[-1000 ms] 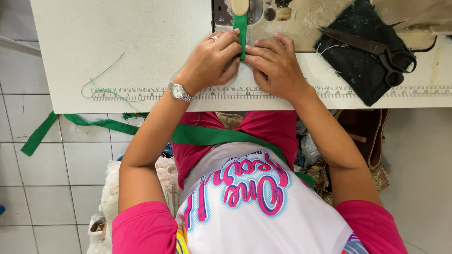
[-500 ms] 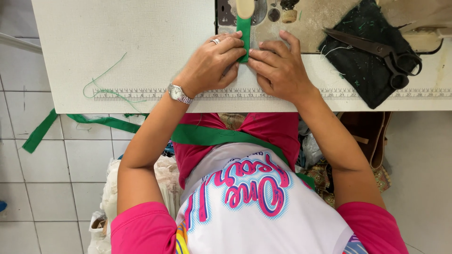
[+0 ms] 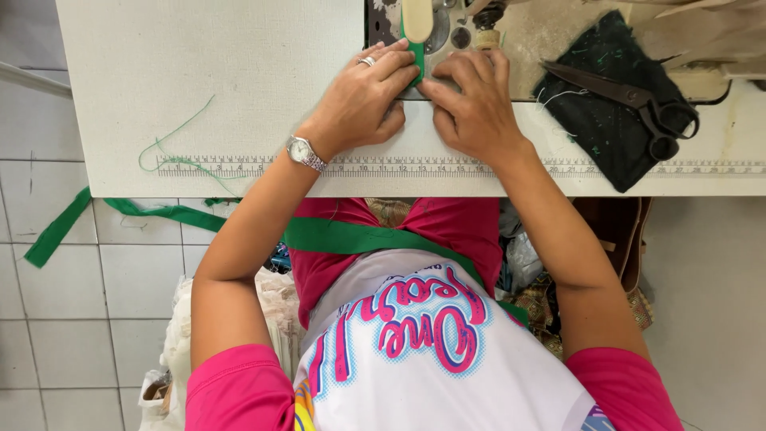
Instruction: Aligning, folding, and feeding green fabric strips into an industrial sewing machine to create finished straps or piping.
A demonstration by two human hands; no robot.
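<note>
A green fabric strip lies on the white sewing table, running under the sewing machine's presser area. My left hand, with a ring and a wristwatch, presses the strip from the left. My right hand presses it from the right, fingers flat and almost touching the left hand. The rest of the green strip runs across my lap and down to the floor at the left.
Black scissors lie on a dark cloth at the right of the table. A loose green thread curls by the ruler printed along the table's front edge. Bags of fabric scraps sit on the tiled floor.
Both hands have slid a little farther up the table toward the machine, and the visible green strip between them has grown shorter.
</note>
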